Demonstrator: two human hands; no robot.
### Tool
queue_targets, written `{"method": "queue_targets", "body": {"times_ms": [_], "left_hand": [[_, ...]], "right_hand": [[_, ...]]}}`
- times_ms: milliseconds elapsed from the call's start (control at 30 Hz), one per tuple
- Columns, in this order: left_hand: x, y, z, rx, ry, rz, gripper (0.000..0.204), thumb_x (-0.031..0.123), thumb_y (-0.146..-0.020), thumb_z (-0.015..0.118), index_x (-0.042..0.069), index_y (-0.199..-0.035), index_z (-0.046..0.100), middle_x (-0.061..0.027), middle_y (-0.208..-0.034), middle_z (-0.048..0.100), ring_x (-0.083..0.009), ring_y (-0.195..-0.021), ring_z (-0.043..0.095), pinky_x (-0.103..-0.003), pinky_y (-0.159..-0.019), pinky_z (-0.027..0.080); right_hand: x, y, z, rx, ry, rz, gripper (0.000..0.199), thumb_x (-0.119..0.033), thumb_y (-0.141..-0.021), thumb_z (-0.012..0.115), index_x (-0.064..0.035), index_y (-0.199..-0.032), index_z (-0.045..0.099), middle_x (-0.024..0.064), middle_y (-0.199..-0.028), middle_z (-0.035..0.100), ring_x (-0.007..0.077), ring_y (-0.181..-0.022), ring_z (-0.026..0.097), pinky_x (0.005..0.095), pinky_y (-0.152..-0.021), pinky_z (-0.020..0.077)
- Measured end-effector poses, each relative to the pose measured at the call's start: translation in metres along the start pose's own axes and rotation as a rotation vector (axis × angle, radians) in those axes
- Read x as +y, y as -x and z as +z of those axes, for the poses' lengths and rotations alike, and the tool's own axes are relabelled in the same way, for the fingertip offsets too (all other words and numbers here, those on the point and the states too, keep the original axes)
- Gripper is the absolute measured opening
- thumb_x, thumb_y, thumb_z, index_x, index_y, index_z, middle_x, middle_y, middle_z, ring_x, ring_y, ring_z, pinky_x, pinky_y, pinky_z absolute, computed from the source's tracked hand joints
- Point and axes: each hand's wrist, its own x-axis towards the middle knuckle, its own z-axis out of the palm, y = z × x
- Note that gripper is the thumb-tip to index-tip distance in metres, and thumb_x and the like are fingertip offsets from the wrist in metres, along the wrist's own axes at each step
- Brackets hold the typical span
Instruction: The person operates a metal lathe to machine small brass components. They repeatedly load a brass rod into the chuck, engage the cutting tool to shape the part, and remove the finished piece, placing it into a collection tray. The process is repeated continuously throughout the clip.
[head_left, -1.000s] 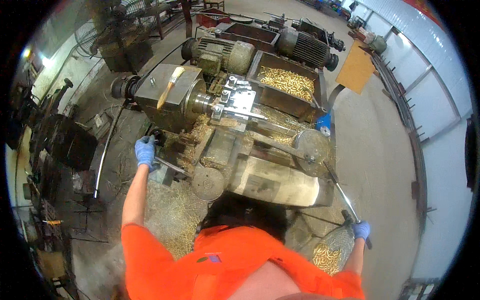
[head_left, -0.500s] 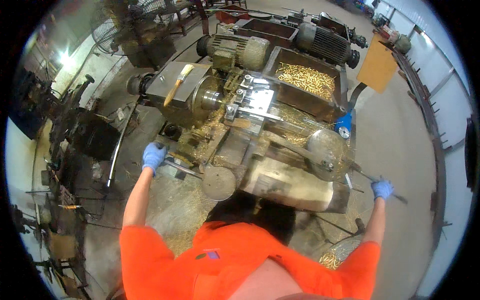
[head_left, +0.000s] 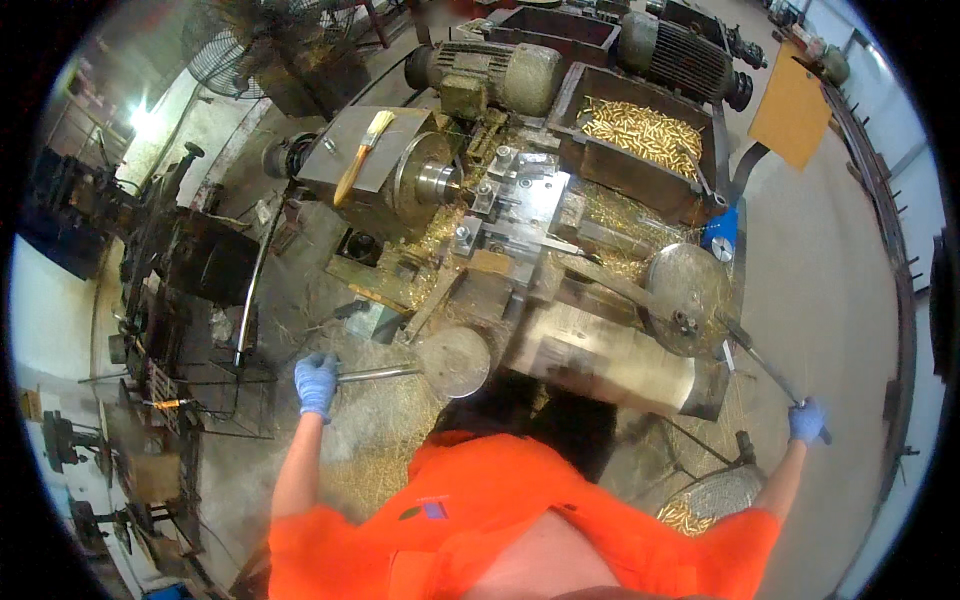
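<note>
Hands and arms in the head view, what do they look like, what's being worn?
Both hands wear thin blue gloves: left hand, right hand. The forearms are bare between gloves and sleeves. The bright orange top has short sleeves and a small dark patch on the chest.

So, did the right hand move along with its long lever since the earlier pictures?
Yes. The right hand swung the long lever outward, away from the round handwheel.

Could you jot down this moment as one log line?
left hand: grips lever handle | right hand: grips long lever | lathe: brush on headstock | tray: brass parts
</note>
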Motion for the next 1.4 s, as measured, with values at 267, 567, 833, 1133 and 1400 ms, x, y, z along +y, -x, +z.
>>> {"method": "queue_targets", "body": {"times_ms": [267, 567, 833, 1133, 1400], "left_hand": [[-0.025, -0.028, 0.004, -0.027, 0.054, -0.01, 0.02, 0.017, -0.08, 0.063, -0.001, -0.071, 0.061, -0.0043, -0.053, 0.053, -0.0123, -0.037, 0.047, -0.027, -0.032, 0.035], [-0.012, -0.024, 0.0, -0.028, 0.01, 0.012, 0.02, 0.017, -0.081, 0.062, -0.001, -0.074, 0.063, -0.0055, -0.056, 0.055, -0.0123, -0.036, 0.046, -0.027, -0.031, 0.034], [0.0, -0.013, -0.001, -0.023, 0.067, -0.031, 0.02, 0.016, -0.081, 0.062, -0.002, -0.073, 0.062, -0.0041, -0.057, 0.055, -0.0104, -0.043, 0.046, -0.027, -0.037, 0.037], [-0.002, -0.022, -0.013, -0.05, -0.222, 0.118, 0.018, 0.023, -0.077, 0.061, 0.005, -0.074, 0.064, -0.01, -0.059, 0.06, -0.0233, -0.048, 0.055, -0.035, -0.045, 0.043], [0.069, -0.009, 0.026, -0.168, -0.487, 0.466, 0.024, 0.031, -0.076, 0.06, 0.009, -0.082, 0.065, -0.0157, -0.073, 0.062, -0.0329, -0.069, 0.06, -0.04, -0.063, 0.047]], "right_hand": [[0.028, 0.023, 0.036, -0.041, 0.097, 0.014, 0.027, -0.029, -0.066, 0.065, -0.0075, -0.082, 0.062, 0.0164, -0.08, 0.063, 0.0345, -0.078, 0.06, 0.043, -0.069, 0.0471], [0.012, 0.041, 0.012, -0.171, 0.094, 0.038, 0.027, -0.033, -0.07, 0.061, -0.0082, -0.082, 0.063, 0.017, -0.082, 0.064, 0.0349, -0.077, 0.061, 0.0431, -0.07, 0.0487], [0.02, 0.046, 0.022, -0.148, 0.128, 0.052, 0.027, -0.034, -0.07, 0.06, -0.009, -0.08, 0.063, 0.0161, -0.084, 0.063, 0.0349, -0.081, 0.06, 0.044, -0.07, 0.0483], [0.011, 0.055, 0.022, -0.087, 0.071, 0.024, 0.023, -0.03, -0.068, 0.06, -0.0093, -0.077, 0.063, 0.0163, -0.073, 0.062, 0.0356, -0.073, 0.061, 0.0446, -0.065, 0.0483], [0.008, 0.065, 0.01, -0.124, 0.05, 0.055, 0.021, -0.025, -0.065, 0.058, -0.0059, -0.069, 0.066, 0.0195, -0.076, 0.063, 0.036, -0.072, 0.062, 0.0431, -0.065, 0.0497]]}}
